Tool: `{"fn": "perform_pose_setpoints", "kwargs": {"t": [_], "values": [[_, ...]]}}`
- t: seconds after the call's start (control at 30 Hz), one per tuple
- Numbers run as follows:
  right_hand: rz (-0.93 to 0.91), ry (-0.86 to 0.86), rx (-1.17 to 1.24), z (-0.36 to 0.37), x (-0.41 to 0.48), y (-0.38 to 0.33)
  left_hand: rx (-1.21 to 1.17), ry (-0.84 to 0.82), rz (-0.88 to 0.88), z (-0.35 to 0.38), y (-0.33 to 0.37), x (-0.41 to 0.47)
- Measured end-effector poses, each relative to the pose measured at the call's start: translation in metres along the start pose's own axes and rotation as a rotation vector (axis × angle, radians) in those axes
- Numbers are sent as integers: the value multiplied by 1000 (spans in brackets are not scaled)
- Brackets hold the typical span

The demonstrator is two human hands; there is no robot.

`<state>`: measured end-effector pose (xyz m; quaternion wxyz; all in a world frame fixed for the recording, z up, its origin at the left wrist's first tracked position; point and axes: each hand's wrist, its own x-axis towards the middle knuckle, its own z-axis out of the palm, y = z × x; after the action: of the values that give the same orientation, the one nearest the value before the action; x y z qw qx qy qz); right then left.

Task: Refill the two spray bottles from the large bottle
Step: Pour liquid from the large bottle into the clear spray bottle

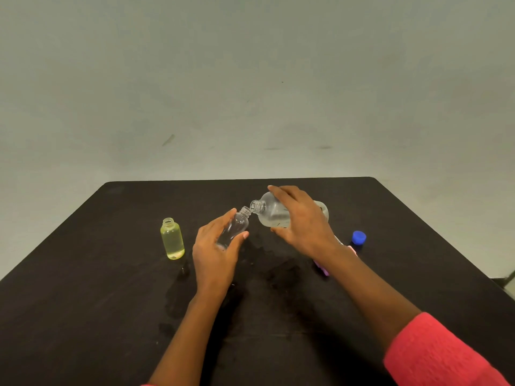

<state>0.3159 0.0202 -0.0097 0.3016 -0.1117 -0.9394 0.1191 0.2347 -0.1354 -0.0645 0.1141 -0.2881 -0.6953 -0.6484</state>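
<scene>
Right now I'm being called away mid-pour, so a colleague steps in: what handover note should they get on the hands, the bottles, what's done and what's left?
Left hand: grip round the small clear bottle, tilted, mouth toward the large bottle.
Right hand: holds the large bottle tipped over, its open mouth at the small one's mouth.
Yellow bottle stands uncapped on the left of the table, looking full. Blue cap lies to the right.
Done: yellow bottle apparently filled.
Left: clear bottle looks almost empty; fill it, then close all bottles. Mind the wet patches.
</scene>
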Motion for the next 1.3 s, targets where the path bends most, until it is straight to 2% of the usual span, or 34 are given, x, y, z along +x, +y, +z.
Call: {"fn": "perform_pose_setpoints", "kwargs": {"t": [0.57, 1.3], "values": [[-107, 46, -77, -2, 3, 2, 52, -32, 32, 1, 0, -1], [-207, 97, -135, -5, 9, 1, 78, 26, -3, 3, 1, -3]]}}
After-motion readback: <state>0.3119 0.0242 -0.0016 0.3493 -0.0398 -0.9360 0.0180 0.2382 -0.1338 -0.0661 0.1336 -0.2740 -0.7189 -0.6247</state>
